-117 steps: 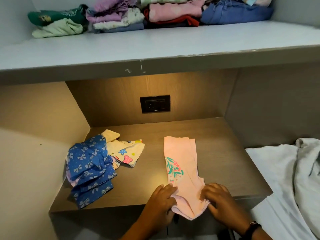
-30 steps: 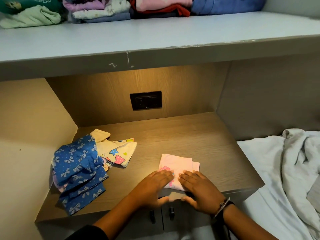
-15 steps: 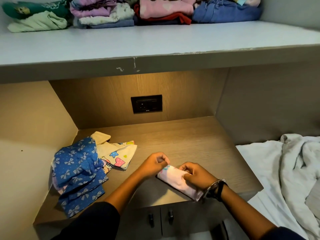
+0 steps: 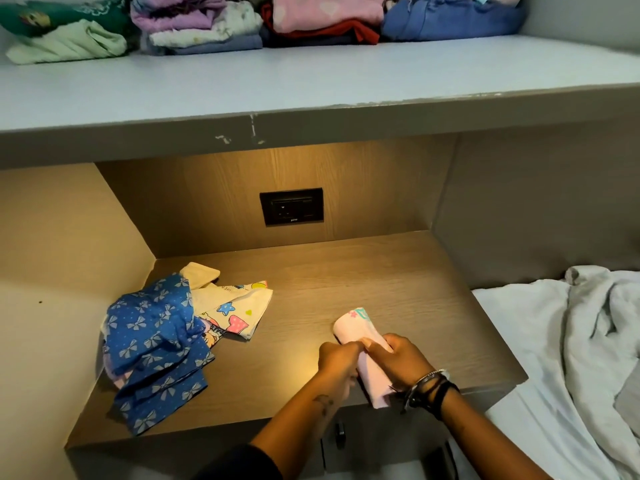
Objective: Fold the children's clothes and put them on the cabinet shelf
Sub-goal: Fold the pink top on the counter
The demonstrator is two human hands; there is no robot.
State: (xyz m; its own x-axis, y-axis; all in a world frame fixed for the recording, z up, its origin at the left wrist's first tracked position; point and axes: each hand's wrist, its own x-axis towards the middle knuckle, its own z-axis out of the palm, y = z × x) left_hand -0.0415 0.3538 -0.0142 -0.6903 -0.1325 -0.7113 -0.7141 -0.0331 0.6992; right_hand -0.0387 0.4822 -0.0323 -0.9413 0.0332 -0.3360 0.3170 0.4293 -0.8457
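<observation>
A folded pink children's garment (image 4: 354, 326) with a teal print is lifted just above the wooden surface (image 4: 363, 271). My left hand (image 4: 337, 360) grips its left side and my right hand (image 4: 401, 358) grips its right side, close together near the front edge. An unfolded blue garment with white bows (image 4: 152, 344) lies at the left, partly over a cream printed garment (image 4: 235, 310). The grey cabinet shelf (image 4: 311, 74) above carries several folded clothes (image 4: 311, 19) along its back.
A black wall socket (image 4: 291, 206) sits in the wooden back panel. White bedding (image 4: 571, 341) lies crumpled at the right. Cabinet doors with dark handles (image 4: 340, 434) are below the wooden surface. The shelf's front edge overhangs the wooden surface.
The long pink garment was folded into a small bundle, pressed flat, then picked up. Both hands now hold it closer together, turned more upright, with the printed end pointing away.
</observation>
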